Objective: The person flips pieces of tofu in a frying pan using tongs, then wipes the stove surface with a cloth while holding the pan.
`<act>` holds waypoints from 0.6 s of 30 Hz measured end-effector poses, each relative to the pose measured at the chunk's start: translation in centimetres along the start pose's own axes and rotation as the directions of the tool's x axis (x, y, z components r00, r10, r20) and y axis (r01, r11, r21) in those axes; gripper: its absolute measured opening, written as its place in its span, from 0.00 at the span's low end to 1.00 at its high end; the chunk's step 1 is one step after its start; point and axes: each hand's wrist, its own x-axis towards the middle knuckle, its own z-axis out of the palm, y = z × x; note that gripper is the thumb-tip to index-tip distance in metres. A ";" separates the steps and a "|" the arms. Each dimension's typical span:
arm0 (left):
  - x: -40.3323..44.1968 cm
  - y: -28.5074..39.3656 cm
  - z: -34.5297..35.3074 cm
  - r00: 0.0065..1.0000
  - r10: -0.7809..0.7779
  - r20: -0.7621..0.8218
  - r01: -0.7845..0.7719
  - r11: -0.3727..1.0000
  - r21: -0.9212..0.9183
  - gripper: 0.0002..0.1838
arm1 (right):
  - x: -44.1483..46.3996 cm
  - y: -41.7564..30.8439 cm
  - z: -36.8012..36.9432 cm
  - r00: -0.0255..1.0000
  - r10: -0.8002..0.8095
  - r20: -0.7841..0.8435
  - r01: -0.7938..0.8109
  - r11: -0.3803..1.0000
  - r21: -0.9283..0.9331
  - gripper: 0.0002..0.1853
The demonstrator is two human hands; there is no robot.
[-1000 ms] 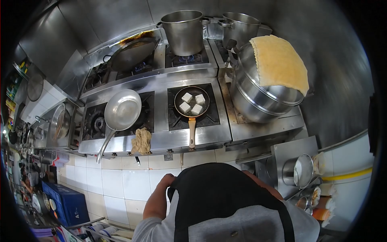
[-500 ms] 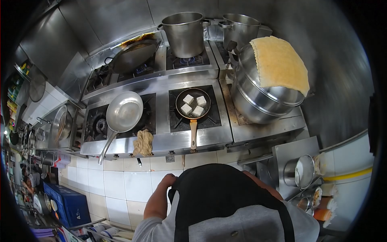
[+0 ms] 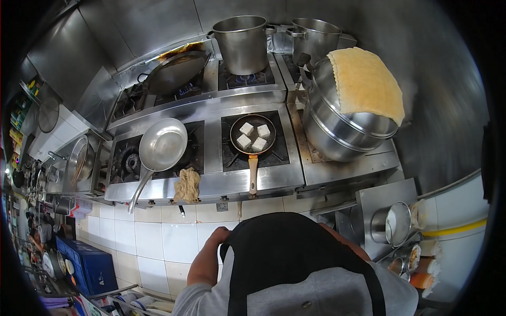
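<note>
Marking on blue crate illegible — left hand beside apron, right hand hidden — cannot tell either grip.

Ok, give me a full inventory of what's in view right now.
Stove: 1, silver, centre
Frying pan: 1, dark, front right burner
Cubes: 4, white, in frying pan
Larger pan: 1, silver, front left
Rag: 1, tan, stove's front edge
Wok: 1, dark, back left
Tall pots: 2, silver, back
Steamer: 1, silver, right
Cloth: 1, yellow, over steamer
Small pot: 1, silver, lower right
Hose: 1, yellow, lower right
Box: 1, blue, lower left
Clutter: many, mixed, far left, lower right
Apron: 1, black, worn
Left hand: 1, bare, at apron's edge
Right hand: not visible
</note>
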 end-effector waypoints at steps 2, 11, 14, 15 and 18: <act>0.1 0.0 0.1 0.998 -0.061 -0.025 0.060 0.997 -0.056 0.25 | -0.4 -0.3 -0.2 0.999 0.043 -0.012 -0.042 0.997 0.066 0.22; -0.2 0.3 0.1 0.997 -0.078 -0.016 0.076 0.993 -0.090 0.25 | -0.9 -1.3 -0.8 0.996 0.086 -0.003 -0.085 0.991 0.107 0.24; -0.2 0.2 0.2 0.998 -0.059 -0.021 0.056 0.993 -0.104 0.25 | -0.4 -0.7 -0.5 0.997 0.076 -0.006 -0.075 0.996 0.054 0.25; -0.2 0.2 0.2 0.998 -0.059 -0.020 0.056 0.993 -0.104 0.25 | -0.3 -0.4 -0.4 0.997 0.071 -0.020 -0.070 0.996 0.046 0.26; 0.1 0.1 0.2 0.996 -0.084 -0.013 0.082 0.992 -0.097 0.25 | -0.5 -0.4 -0.4 0.997 0.070 -0.020 -0.068 0.996 0.062 0.26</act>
